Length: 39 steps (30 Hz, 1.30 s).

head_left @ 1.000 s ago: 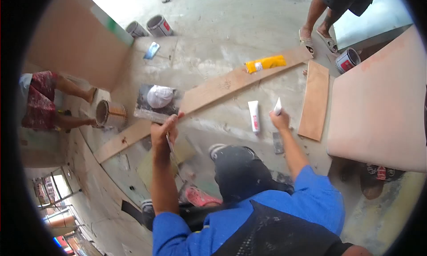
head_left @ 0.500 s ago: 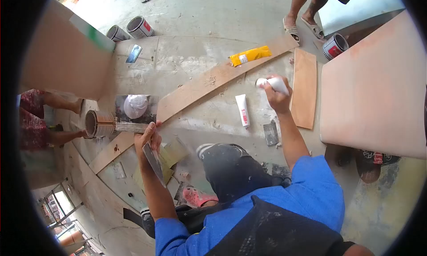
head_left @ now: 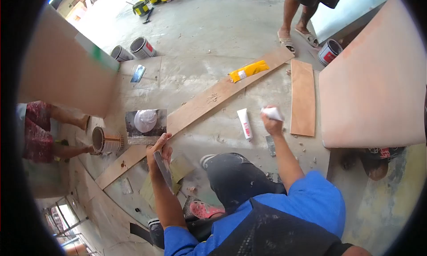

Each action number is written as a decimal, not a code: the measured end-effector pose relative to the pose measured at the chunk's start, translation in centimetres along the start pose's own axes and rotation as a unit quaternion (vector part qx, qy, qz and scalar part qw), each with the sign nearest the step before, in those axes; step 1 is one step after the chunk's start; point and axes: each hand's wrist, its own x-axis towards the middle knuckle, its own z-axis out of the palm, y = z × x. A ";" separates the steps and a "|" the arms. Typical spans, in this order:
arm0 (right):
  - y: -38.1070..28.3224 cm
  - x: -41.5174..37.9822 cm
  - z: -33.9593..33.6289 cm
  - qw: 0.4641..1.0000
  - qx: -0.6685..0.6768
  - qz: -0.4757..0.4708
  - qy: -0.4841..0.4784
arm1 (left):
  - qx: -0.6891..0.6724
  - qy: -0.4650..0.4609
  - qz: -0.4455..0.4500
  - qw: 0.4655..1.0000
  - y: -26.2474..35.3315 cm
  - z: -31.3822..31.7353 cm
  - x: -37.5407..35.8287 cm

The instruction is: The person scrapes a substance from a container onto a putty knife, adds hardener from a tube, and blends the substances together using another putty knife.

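My left hand point(head_left: 160, 148) is closed on the near edge of a dark, flat mixing board point(head_left: 161, 121) bearing a round mound of white putty point(head_left: 146, 120). A putty knife point(head_left: 163, 169) is also in this hand, its blade lying back along my forearm. My right hand point(head_left: 272, 126), smeared by motion, is wrapped round a white tube point(head_left: 274, 114); the tube's end is blurred. Between the hands, a second white tube point(head_left: 245, 123) with red print lies on the floor. Beyond it, a yellow packet point(head_left: 249, 71) rests on a long wooden plank point(head_left: 195, 109).
An open can point(head_left: 106, 140) stands left of the board, near another person's hand. A short wooden board point(head_left: 302, 98) lies at right beside a large pale panel point(head_left: 373, 87). Someone's sandalled feet point(head_left: 287, 41) stand at the far end, with a can point(head_left: 329, 52) nearby.
My right hand has come nearer my body with the white tube, which has changed its tilt. My left hand keeps hold of the mixing board and putty knife. The view has tilted slightly upward.
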 end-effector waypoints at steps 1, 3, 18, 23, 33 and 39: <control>1.7 -2.2 0.5 0.983 -0.160 0.086 0.004 | 0.010 -0.005 0.005 1.000 0.1 0.2 0.1; 5.1 -0.8 0.7 0.990 -0.110 0.087 -0.027 | 0.037 -0.004 0.017 0.999 0.4 -0.3 -0.1; -4.3 6.7 -1.3 0.978 -0.181 -0.055 -0.091 | -0.014 -0.065 -0.014 0.998 -0.9 0.1 0.8; -18.2 9.2 -2.3 0.982 0.115 -0.146 -0.028 | -0.067 -0.114 -0.051 0.990 -1.3 0.5 1.8; -5.7 3.1 4.0 0.986 -0.033 0.076 -0.144 | 0.055 -0.071 0.001 0.996 -0.6 2.4 1.3; -27.5 8.0 12.1 0.929 0.152 0.119 -0.317 | -0.037 -0.084 0.154 0.984 0.5 4.9 2.6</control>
